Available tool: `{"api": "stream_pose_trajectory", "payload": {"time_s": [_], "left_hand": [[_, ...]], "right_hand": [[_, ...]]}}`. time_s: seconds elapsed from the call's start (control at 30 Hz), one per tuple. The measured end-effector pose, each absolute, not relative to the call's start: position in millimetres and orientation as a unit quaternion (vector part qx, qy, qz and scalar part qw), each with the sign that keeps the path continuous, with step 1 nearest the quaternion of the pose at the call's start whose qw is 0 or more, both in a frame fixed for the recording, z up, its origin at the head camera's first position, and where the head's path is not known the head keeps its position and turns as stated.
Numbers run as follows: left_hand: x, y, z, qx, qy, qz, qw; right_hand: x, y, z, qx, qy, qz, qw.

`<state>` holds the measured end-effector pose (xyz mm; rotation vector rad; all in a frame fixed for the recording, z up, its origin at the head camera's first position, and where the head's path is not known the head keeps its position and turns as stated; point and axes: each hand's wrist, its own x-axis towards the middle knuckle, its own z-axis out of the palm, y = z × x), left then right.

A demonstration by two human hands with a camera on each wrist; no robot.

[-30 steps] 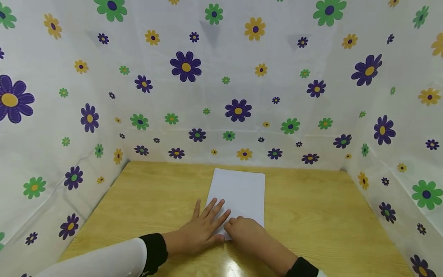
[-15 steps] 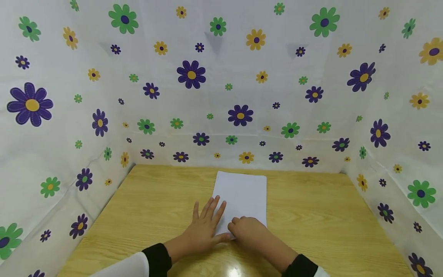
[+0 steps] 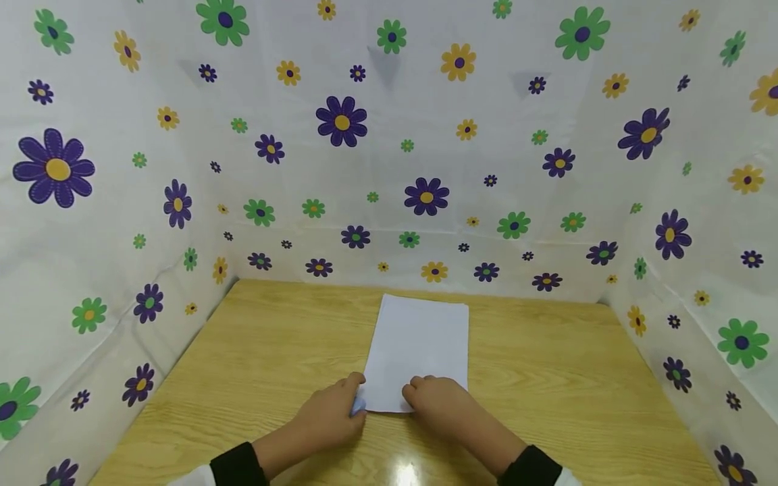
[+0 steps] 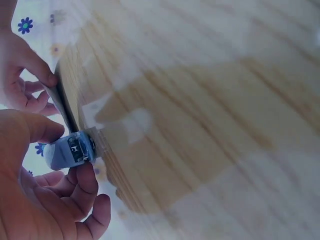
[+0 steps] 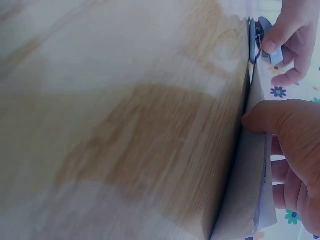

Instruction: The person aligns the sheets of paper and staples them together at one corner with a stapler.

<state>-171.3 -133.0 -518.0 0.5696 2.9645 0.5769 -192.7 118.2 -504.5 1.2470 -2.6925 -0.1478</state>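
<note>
A stack of white paper (image 3: 419, 351) lies on the table, its near edge toward me. At its near left corner my left hand (image 3: 325, 413) grips a small blue stapler (image 3: 358, 405) between thumb and fingers. The left wrist view gives a close look at the stapler (image 4: 67, 151) and its metal mechanism. Seen from the right wrist, the stapler (image 5: 265, 37) is at the end of the paper's edge (image 5: 250, 175); whether the sheets sit inside it cannot be told. My right hand (image 3: 446, 410) pinches the near edge of the paper toward its right side, slightly lifting it.
The wooden table (image 3: 273, 337) extends to both sides of the paper. White flower-printed cloth (image 3: 377, 155) stands behind the table and along its left and right sides.
My left hand, earlier spread flat on the paper, has drawn back left and now holds the stapler at the near left corner. The right hand stays at the near edge.
</note>
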Motion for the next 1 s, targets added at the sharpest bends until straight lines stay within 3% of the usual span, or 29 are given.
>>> {"api": "stream_pose_trajectory", "payload": {"time_s": [0.2, 0.5, 1.0], "left_hand": [[-173.8, -145.7, -515.1, 0.149, 0.958, 0.236, 0.066], [-203.4, -148.2, -515.7, 0.125, 0.939, 0.305, 0.092], [-231.1, -117.9, -513.9, 0.079, 0.965, 0.245, 0.045]], "right_hand": [[-193.2, 126.1, -503.6, 0.419, -0.903, -0.046, 0.083], [-185.9, 143.1, -501.9, 0.426, -0.900, -0.015, 0.088], [-168.4, 161.3, -507.1, 0.445, -0.891, -0.005, 0.085]]}}
